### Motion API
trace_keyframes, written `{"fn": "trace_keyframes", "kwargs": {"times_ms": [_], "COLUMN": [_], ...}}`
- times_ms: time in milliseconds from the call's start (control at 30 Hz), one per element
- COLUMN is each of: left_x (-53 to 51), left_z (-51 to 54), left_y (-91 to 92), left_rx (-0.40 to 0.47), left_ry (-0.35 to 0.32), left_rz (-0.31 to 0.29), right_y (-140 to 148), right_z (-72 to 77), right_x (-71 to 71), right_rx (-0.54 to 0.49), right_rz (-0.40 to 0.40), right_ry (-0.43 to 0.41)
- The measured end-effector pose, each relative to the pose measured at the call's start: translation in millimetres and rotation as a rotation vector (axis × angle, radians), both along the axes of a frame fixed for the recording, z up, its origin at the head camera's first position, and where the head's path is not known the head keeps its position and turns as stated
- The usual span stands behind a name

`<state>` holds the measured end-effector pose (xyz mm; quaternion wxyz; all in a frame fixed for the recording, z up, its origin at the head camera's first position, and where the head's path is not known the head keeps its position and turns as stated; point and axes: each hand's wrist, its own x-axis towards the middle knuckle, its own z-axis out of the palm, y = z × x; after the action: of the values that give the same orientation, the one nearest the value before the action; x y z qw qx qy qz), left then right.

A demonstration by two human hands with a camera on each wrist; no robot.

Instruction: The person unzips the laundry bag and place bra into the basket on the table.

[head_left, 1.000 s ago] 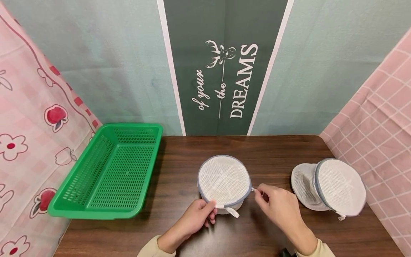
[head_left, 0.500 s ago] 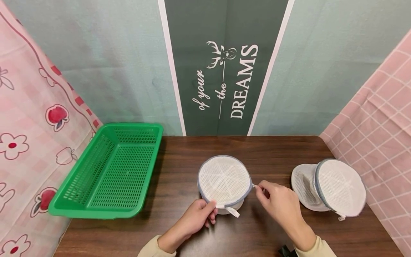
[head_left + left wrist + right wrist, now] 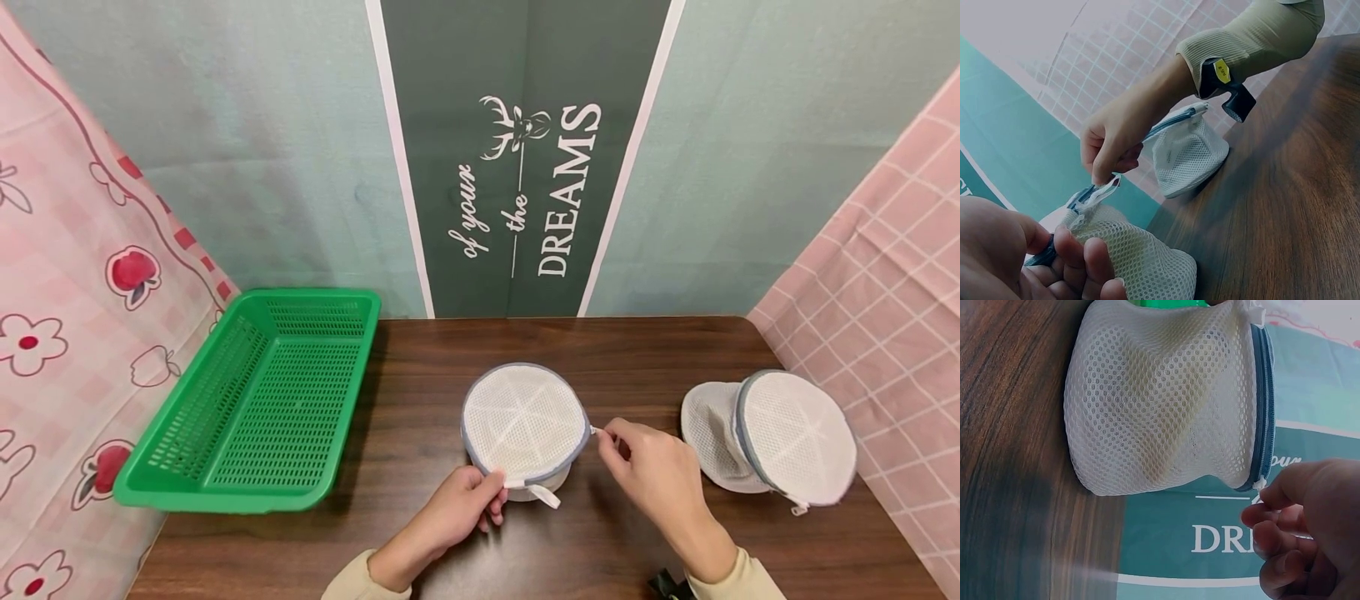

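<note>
A round white mesh laundry bag [image 3: 523,421] with a blue-grey zipper round its top stands on the brown table. My left hand [image 3: 467,502] pinches its near rim beside a white fabric loop [image 3: 544,496]. At the bag's right side my right hand [image 3: 651,475] pinches the zipper pull [image 3: 595,431] between thumb and forefinger. The right wrist view shows the bag's mesh side [image 3: 1160,400] and the zipper band [image 3: 1263,406], which looks closed along that stretch. Something pale yellowish shows dimly through the mesh; its kind cannot be made out.
A second white mesh bag [image 3: 797,437] leans tilted on the table at the right, near the pink checked cloth [image 3: 885,333]. On the left stands a green perforated plastic basket [image 3: 352,400] with nothing in it. A printed curtain [image 3: 517,292] hangs behind the table.
My right hand has moved slightly away from me along the bag's right rim, taking the zipper pull along. The left hand keeps its pinch on the near rim.
</note>
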<state>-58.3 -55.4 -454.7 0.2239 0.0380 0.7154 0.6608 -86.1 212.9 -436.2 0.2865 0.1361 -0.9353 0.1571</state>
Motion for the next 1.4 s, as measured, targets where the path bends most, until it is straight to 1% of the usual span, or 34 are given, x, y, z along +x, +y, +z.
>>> {"fn": "trace_keyframes", "kwargs": {"times_ms": [200,767,1100,1400], "left_x": [-0.2,-0.6,0.9,-2.2], "left_z": [1.2,0.1,0.2,0.6], "left_y": [-0.6,0.1,-0.2,-1.5], "left_rx": [-0.004,0.006,0.026,0.037], "left_ry": [0.001,0.0,-0.021,-0.019], "left_rz": [-0.011,-0.021,0.015,0.046], "right_y": [0.9,2.7,3.2,2.8], "right_z": [-0.9,-5.7,-6.9,-5.0], "right_x": [-3.1,-11.3,-10.1,-7.1], "right_rx": [-0.003,-0.011,-0.01,-0.006], "right_rz": [-0.001,-0.032,-0.036,-0.023], "right_ry": [0.016,0.005,-0.006,0.015]}}
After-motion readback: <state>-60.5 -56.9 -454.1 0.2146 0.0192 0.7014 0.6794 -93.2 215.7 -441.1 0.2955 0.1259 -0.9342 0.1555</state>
